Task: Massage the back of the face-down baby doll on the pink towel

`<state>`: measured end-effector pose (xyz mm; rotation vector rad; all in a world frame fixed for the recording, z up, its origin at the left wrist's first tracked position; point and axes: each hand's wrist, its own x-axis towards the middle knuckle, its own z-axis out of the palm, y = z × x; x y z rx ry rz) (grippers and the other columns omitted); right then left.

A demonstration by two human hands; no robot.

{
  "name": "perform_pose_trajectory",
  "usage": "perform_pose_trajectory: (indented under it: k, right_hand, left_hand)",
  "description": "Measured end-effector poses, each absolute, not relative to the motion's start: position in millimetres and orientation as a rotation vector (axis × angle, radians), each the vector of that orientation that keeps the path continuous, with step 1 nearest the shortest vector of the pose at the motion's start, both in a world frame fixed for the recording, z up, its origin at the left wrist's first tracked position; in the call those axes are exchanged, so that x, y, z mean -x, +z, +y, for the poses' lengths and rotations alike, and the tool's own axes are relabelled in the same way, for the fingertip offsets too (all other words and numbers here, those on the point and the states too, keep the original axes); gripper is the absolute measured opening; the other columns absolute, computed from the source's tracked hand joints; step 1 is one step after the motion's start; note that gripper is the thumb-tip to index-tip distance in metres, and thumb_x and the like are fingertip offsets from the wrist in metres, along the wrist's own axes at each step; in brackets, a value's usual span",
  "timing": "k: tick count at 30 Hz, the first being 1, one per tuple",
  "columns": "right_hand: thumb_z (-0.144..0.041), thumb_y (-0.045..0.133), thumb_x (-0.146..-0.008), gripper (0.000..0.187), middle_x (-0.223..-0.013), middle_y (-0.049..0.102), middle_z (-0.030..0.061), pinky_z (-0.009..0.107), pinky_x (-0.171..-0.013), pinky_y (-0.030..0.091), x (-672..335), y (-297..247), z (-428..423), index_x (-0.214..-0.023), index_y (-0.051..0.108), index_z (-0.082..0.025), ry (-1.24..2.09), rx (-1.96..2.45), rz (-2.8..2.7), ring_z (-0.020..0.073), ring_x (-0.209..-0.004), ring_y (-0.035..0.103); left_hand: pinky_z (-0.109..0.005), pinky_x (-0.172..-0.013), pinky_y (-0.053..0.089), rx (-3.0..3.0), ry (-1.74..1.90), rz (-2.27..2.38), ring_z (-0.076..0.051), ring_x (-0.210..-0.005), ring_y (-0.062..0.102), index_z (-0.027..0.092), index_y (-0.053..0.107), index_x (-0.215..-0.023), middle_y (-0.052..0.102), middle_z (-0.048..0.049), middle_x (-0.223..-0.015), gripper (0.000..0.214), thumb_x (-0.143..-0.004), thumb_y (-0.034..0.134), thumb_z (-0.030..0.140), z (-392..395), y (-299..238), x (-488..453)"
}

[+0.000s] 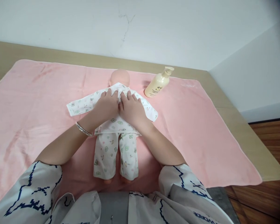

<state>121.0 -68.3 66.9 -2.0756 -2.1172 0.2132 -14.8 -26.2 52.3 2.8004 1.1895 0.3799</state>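
Observation:
A baby doll [119, 77] lies on a pink towel [32, 102], head toward the wall, dressed in a white patterned top and trousers [115, 155]. My left hand [106, 105] and my right hand [131, 107] rest side by side on the doll's chest, fingers stretched flat over the top near the collar. Neither hand holds anything. A silver bangle [83, 129] sits on my left wrist. The doll's arms are spread out sideways inside the sleeves.
A cream pump bottle [158, 84] lies tilted on the towel just right of the doll's head. The towel covers a wooden surface [238, 124] against a white wall. Wooden floor shows at the right.

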Motion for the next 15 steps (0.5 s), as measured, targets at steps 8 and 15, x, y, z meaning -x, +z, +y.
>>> perform_pose_trajectory:
  k: [8, 15]
  right_hand:
    - [-0.036, 0.033, -0.105, 0.059, -0.165, 0.031, 0.0208, 0.059, -0.124, 0.023, -144, 53, -41, -0.159, 0.033, -0.012, 0.265, 1.936, -2.09, 0.0384, -0.155, 0.024]
    - [-0.022, 0.036, -0.1, 0.054, -0.156, 0.044, 0.023, 0.053, -0.121, 0.033, -129, 64, -61, -0.151, 0.045, -0.008, 0.233, 1.939, -2.129, 0.0382, -0.149, 0.037]
  left_hand:
    - [-0.064, -0.122, 0.025, -2.694, 0.525, 1.227, -0.04, -0.146, 0.038, 0.004, 0.061, -0.13, 0.046, -0.0244, -0.154, 0.049, -0.099, 0.027, 0.021, -3, 33, 16]
    - [-0.065, -0.117, 0.034, -2.652, 0.383, 1.406, -0.042, -0.147, 0.038, 0.007, 0.04, -0.152, 0.04, -0.0269, -0.158, 0.055, -0.1, 0.034, 0.024, -30, 52, 17]
